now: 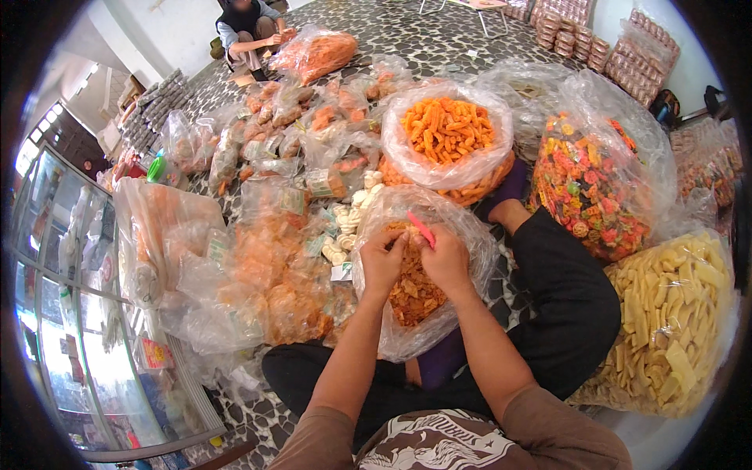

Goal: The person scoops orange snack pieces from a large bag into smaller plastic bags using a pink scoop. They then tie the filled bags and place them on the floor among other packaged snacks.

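Both of my hands are over an open clear plastic bag [368, 215] of reddish-orange chips [413, 290], which sits between my crossed legs. My left hand [382, 262] has its fingertips pinched together at the far side of the bag's mouth; whatever is in them is too small to make out. Close beside it, my right hand [445, 265] is closed on a slim pink strip-like object [421, 229] that sticks up past the fingers. Its kind cannot be told.
Ahead stands an open bag of orange puffed snacks [450, 133]. Bags of colourful snacks [587, 184] and pale yellow strips [666, 321] lie right. Filled packets [274, 266] crowd the left, near a glass display case [78, 313]. Another person [249, 35] sits far off by an orange-filled bag [321, 55].
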`<move>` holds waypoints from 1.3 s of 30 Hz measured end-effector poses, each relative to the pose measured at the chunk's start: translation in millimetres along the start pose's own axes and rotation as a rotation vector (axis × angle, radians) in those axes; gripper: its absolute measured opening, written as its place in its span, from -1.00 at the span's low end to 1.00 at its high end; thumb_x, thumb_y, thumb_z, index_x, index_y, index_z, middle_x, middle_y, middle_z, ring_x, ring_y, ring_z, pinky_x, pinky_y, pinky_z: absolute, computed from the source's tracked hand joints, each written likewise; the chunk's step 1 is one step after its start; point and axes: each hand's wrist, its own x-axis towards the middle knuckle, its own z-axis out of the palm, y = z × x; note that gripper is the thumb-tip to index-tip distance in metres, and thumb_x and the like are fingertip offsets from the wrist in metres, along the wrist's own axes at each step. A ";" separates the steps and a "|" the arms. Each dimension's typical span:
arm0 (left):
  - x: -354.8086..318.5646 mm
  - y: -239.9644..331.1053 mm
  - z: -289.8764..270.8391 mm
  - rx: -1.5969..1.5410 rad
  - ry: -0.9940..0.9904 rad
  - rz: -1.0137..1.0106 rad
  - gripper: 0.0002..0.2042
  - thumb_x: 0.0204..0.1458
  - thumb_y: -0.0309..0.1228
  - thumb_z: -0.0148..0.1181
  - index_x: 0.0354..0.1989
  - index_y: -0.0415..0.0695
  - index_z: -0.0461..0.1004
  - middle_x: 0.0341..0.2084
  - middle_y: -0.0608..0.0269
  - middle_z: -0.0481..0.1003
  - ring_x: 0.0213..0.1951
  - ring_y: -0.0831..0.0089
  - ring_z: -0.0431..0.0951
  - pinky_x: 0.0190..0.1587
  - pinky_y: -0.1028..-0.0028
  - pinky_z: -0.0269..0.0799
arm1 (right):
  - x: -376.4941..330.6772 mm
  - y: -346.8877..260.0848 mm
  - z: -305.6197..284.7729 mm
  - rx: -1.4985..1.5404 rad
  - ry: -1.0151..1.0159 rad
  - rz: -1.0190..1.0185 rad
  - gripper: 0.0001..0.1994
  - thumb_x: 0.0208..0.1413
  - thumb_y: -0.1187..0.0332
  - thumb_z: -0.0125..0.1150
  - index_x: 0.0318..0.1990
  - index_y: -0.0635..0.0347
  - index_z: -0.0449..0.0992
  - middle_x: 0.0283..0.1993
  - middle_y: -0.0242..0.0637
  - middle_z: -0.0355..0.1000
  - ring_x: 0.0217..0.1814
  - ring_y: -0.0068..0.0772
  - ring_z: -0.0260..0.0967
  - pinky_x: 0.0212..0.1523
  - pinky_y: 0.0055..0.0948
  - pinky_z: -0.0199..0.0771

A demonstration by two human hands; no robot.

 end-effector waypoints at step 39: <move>-14.4 3.8 -26.6 -0.361 0.144 -0.141 -0.79 0.27 -0.44 0.26 -0.08 -0.36 0.62 -0.41 0.19 0.62 -0.47 0.51 0.58 -0.35 0.47 0.53 | 4.2 -0.2 -9.3 0.404 0.025 0.257 -0.87 0.17 0.40 0.38 -0.26 0.28 0.59 -0.50 -0.43 0.41 -0.47 -0.59 0.27 -0.41 -0.47 0.29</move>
